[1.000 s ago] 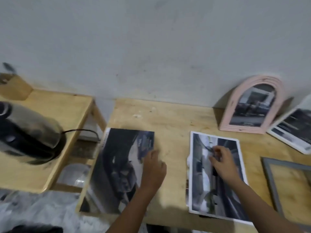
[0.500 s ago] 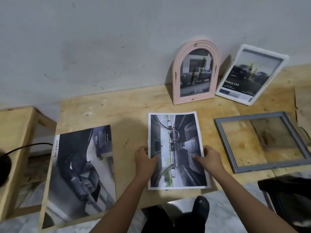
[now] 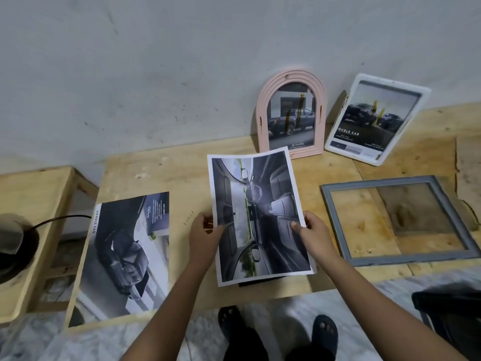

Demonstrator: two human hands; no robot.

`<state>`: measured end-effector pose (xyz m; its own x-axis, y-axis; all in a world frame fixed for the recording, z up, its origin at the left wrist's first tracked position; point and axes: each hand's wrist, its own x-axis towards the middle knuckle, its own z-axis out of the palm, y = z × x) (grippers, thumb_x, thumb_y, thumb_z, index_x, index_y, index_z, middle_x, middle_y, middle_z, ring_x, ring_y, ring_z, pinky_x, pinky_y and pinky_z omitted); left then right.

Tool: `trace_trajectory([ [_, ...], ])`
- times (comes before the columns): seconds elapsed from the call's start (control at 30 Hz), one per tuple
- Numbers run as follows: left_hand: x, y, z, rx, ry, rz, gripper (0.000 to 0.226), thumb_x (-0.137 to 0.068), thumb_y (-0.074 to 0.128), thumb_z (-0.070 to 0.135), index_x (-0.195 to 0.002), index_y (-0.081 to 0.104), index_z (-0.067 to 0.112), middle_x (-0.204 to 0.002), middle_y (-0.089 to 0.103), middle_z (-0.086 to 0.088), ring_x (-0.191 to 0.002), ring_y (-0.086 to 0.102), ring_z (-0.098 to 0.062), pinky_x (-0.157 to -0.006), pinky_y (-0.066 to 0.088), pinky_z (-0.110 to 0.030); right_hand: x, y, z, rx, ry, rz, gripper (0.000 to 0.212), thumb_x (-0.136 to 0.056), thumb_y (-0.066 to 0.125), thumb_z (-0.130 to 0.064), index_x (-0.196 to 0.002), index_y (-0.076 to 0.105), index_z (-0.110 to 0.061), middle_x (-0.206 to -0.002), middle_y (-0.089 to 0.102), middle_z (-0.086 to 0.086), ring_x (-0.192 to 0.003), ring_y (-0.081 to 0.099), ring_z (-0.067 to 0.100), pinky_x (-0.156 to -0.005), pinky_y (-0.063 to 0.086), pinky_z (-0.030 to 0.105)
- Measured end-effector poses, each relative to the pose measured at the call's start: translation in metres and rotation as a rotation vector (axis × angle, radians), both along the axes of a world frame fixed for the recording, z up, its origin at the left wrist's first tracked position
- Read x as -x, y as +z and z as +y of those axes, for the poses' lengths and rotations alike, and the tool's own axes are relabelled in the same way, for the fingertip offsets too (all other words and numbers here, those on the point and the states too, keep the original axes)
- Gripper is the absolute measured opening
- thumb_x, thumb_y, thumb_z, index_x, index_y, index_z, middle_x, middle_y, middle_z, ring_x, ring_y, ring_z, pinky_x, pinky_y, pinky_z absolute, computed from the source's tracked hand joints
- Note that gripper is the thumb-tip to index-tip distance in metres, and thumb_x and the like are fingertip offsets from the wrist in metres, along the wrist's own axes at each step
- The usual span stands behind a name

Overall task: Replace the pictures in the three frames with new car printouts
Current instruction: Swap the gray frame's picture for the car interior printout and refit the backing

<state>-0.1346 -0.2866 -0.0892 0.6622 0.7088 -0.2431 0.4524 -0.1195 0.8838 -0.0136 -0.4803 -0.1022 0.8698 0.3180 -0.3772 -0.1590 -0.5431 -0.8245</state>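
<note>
Both hands hold a car-interior printout (image 3: 260, 214) lifted off the wooden table (image 3: 166, 178), its far edge raised. My left hand (image 3: 204, 239) grips its left edge and my right hand (image 3: 313, 234) its right edge. Another car printout (image 3: 125, 254) lies flat on the table's left end. A grey rectangular frame (image 3: 335, 217) lies flat on the right, bare wood showing through it. A pink arched frame (image 3: 291, 113) and a white frame (image 3: 374, 118), each with a pickup picture, lean on the wall.
A lower wooden side table (image 3: 33, 204) at left carries a dark round appliance (image 3: 14, 243) with a black cord. A dark object (image 3: 450, 313) sits on the floor at lower right. My feet in dark sandals (image 3: 322, 332) stand at the table's front edge.
The interior printout, flat on the table half a second ago, is now lifted in both hands. A second ago my left hand rested on the left printout; the view has swung right.
</note>
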Motion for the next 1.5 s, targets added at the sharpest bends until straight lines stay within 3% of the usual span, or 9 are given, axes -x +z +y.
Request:
trace_trajectory([
  [0.27,-0.034,0.093,-0.058,0.403,-0.105,-0.204,0.027,-0.091,0.054,0.007,-0.112,0.052,0.024,-0.105,0.066,0.004,-0.096,0.063,-0.011,-0.084,0.051,-0.024,-0.038,0.043,-0.041,-0.353,-0.034,-0.031,0.005,-0.092,0.055,-0.01,-0.097,0.057,-0.009,-0.085,0.062,0.0,-0.085,0.057,0.018,-0.067,0.043,0.018],
  [0.47,-0.077,0.135,-0.183,-0.03,-0.363,-0.336,0.038,-0.096,0.044,0.005,-0.124,0.048,0.03,-0.123,0.059,0.008,-0.108,0.056,0.001,-0.097,0.04,-0.016,-0.107,0.085,-0.097,-0.394,-0.011,0.135,0.037,-0.093,0.053,-0.013,-0.129,0.043,-0.014,-0.11,0.056,0.003,-0.094,0.053,0.014,-0.082,0.037,0.028],
  [0.63,-0.119,0.105,-0.254,-0.48,-0.695,-0.156,0.06,-0.084,0.036,0.011,-0.141,0.032,0.031,-0.148,0.029,0.013,-0.139,0.023,-0.003,-0.117,0.018,-0.026,-0.158,0.08,-0.202,-0.569,-0.158,0.365,0.033,-0.099,0.023,0.0,-0.081,0.045,-0.018,-0.089,0.05,0.0,-0.083,0.053,0.014,-0.081,0.049,0.031],
  [0.77,-0.142,0.055,-0.293,-0.834,-0.826,0.285,0.073,-0.088,0.045,0.006,-0.149,0.012,0.031,-0.158,0.007,0.002,-0.146,0.001,-0.027,-0.116,0.007,-0.054,-0.174,0.079,-0.265,-0.633,-0.303,0.548,0.031,-0.09,0.05,-0.018,-0.062,0.062,-0.011,-0.06,0.06,0.008,-0.048,0.06,0.017,-0.044,0.051,0.021],
  [0.93,-0.149,-0.005,-0.32,-0.903,-0.939,0.435,0.066,-0.069,0.048,0.031,-0.135,0.041,0.028,-0.141,0.049,-0.005,-0.133,0.034,-0.04,-0.09,0.041,-0.068,-0.185,0.044,-0.305,-0.413,-0.353,0.675,0.06,-0.093,0.03,-0.059,-0.099,0.064,-0.01,-0.079,0.073,0.017,-0.08,0.064,0.033,-0.063,0.053,0.041],
  [1.13,-0.153,-0.056,-0.329,-0.807,-1.013,0.457,0.087,-0.077,0.018,0.084,-0.148,0.018,0.033,-0.157,0.015,-0.003,-0.142,0.001,-0.034,-0.101,-0.003,-0.065,-0.188,-0.001,-0.321,-0.004,-0.358,0.535,0.023,-0.088,0.053,0.001,-0.11,0.058,0.003,-0.083,0.065,0.018,-0.069,0.061,0.03,-0.061,0.048,0.034],
  [1.27,-0.159,-0.067,-0.315,-0.712,-0.901,0.473,0.085,-0.076,0.014,0.083,-0.148,0.007,0.037,-0.156,-0.014,0.001,-0.142,-0.018,-0.033,-0.103,-0.02,-0.061,-0.195,-0.002,-0.317,0.191,-0.399,0.214,0.017,-0.08,0.063,0.001,-0.095,0.057,0.001,-0.087,0.065,0.02,-0.068,0.056,0.026,-0.056,0.039,0.03],
  [1.4,-0.164,-0.078,-0.304,-0.656,-0.901,0.591,0.076,-0.084,0.012,0.078,-0.143,0.03,0.034,-0.154,0.025,-0.002,-0.142,0.013,-0.026,-0.104,-0.006,-0.056,-0.188,-0.007,-0.303,0.291,-0.279,-0.001,0.032,-0.076,0.068,0.0,-0.098,0.047,-0.006,-0.091,0.057,0.011,-0.078,0.052,0.024,-0.055,0.033,0.029],
  [1.5,-0.17,-0.083,-0.299,-0.724,-0.855,0.431,0.085,-0.074,0.008,0.081,-0.147,0.003,0.038,-0.155,-0.018,0.002,-0.141,-0.025,-0.019,-0.098,-0.03,-0.054,-0.184,-0.017,-0.297,0.385,-0.181,-0.106,0.04,-0.073,0.072,-0.004,-0.103,0.045,-0.008,-0.093,0.054,0.007,-0.081,0.052,0.024,-0.062,0.04,0.032],
])
